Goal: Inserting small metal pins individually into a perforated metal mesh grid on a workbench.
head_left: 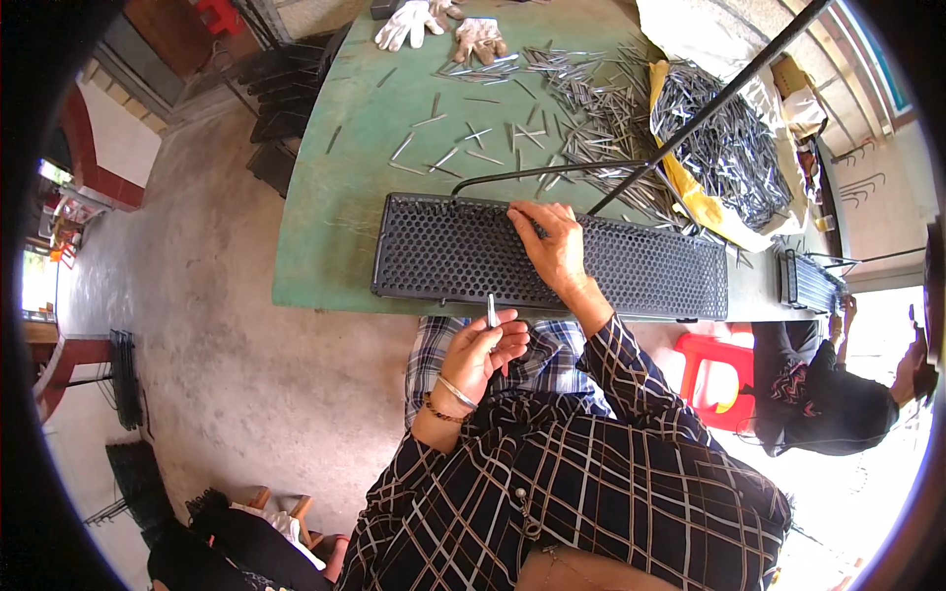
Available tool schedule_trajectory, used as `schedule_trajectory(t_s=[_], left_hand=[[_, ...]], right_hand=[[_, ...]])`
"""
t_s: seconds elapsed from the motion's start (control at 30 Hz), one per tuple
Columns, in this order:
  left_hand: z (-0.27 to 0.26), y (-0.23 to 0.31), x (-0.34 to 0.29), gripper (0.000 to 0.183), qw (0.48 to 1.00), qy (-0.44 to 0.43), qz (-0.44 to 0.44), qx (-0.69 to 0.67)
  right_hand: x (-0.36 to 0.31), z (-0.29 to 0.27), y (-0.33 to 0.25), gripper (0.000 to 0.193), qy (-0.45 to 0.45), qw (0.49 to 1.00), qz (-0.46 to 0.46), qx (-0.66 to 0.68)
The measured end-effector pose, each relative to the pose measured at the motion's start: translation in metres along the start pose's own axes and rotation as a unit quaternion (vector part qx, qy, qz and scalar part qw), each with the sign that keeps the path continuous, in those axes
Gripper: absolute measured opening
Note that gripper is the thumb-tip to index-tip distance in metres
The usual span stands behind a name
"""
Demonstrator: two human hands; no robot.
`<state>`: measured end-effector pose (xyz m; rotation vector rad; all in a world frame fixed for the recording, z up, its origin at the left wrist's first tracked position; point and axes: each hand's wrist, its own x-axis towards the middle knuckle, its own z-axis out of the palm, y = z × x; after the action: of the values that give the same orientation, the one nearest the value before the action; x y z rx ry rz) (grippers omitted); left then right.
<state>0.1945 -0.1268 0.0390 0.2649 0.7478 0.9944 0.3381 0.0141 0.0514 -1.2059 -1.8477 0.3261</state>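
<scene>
A long black perforated metal rack (641, 266) lies along the near edge of the green table, with bent black rods rising from its far side. My right hand (557, 251) rests on it, fingers curled at its far edge. Just below the near edge, my left hand (478, 350) pinches a short silver metal pin (491, 310) between thumb and fingers, its tip pointing up at the rack. The other fingers of that hand are half curled.
Loose metal pins (591, 108) are strewn over the green table (325, 217). More fill a yellow-edged sack (724, 138) at right. White work gloves (409, 25) lie at the back. A red stool (714, 374) and another person (838, 404) are at right; black racks (123, 379) stand left.
</scene>
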Motion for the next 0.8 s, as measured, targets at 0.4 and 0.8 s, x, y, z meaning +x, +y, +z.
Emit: schedule_trajectory(t_s=[0.4,0.8], left_hand=[[0.001,-0.001,0.000,0.029,1.000,-0.004,-0.004,-0.009],[0.008,0.015,0.004,0.025,0.997,-0.054,0.051,-0.019]], right_hand=[[0.002,-0.001,0.004,0.013,-0.022,0.997,-0.039,-0.067],[-0.030,-0.028,-0.043,0.024,-0.327,0.876,0.190,0.300]])
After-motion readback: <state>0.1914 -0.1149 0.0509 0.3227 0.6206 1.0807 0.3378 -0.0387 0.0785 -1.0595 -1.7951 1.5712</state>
